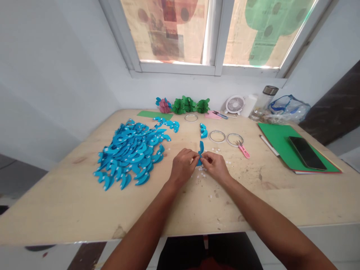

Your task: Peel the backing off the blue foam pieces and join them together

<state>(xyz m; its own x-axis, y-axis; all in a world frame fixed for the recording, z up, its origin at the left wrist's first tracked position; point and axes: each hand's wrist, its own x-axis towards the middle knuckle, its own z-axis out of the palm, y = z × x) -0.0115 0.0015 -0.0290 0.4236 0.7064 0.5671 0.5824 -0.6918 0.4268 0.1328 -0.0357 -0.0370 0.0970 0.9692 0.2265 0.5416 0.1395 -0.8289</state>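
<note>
Head view: left hand (182,165) and right hand (216,166) angle inward, fingertips apparently pinching a blue piece (201,147).

The left hand (181,165) and right hand (216,167) pinched a curved blue paper piece (201,147). A heap of white-spotted blue paper pieces (132,148) lay leftward on the pale wooden surface (84,217).

I saw a heap of paper crescents (133,148) on the table (84,213), left of the person's left hand (183,165); another sat between that hand and the right hand (216,165); beyond lay two rings (217,131) side by side, thread snips (244,151) at the right one's near edge; farther right, a smartphone (307,152) rested on a paper stack (275,135), a pen (269,145) along its left edge; behind, below the window (219,37), stood paper ornaments (189,105), then, rightward, a desk fan (235,104), water bottle (263,104) and plastic bag (289,108).
</note>
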